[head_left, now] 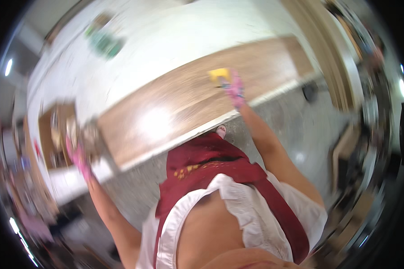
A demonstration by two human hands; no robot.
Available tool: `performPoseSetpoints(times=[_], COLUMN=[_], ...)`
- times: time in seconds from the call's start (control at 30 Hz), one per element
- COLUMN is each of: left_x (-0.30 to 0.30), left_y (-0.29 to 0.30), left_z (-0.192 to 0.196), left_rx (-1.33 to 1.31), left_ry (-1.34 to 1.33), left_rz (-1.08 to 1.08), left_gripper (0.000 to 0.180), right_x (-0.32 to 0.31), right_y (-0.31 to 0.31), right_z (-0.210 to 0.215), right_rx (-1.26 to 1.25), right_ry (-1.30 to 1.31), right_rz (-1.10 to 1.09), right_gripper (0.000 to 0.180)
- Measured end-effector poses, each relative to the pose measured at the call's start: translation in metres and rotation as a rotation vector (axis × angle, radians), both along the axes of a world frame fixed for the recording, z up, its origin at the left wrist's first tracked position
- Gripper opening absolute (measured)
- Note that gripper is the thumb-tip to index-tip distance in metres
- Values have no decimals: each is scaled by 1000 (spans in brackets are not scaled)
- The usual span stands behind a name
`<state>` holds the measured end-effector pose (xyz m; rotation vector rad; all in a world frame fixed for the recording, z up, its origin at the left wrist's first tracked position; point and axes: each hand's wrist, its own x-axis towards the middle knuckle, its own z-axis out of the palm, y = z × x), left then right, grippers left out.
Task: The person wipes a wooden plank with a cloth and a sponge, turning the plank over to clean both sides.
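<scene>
My right hand (234, 88), in a pink patterned glove, is closed on a small yellow object (219, 74), too blurred to name its kind. That hand is over a long wood-grain board (188, 94) lying on the white worktable. At the left, my left hand (78, 154), also in a pink glove, reaches beside an open brown box (67, 110) with several blurred items inside. A whitish object (72, 127) shows at its fingertips. Motion blur hides whether the fingers grip it. A greyish-brown bundle (91, 136) sits between that hand and the board's left end.
On the white worktable (166, 45) is a greenish clear container (105, 44), with a small brown and green item (98, 22) behind it. Stacked long brown panels (332, 54) run along the right. Cartons (345, 157) stand on the grey floor (292, 134) at right.
</scene>
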<state>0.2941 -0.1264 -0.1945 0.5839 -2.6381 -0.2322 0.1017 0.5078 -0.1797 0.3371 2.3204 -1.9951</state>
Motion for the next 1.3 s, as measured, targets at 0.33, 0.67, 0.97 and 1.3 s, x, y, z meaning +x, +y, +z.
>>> performPoseSetpoints(times=[0.33, 0.67, 0.97, 1.3], left_x=[-92, -120, -54, 57], left_y=[168, 273, 436, 456], left_z=[-5, -11, -4, -27], left_rx=[239, -151, 888, 2422], left_ry=[-102, -118, -69, -165], left_rz=[-279, -489, -774, 521], left_gripper=[49, 63, 53, 41], right_x=[-3, -60, -139, -176], right_y=[21, 145, 338, 454], right_z=[-10, -19, -24, -28], right_rx=[288, 340, 874, 848], right_ry=[239, 351, 140, 87], right_rz=[-28, -515, -733, -650], right_gripper=[55, 54, 58, 52])
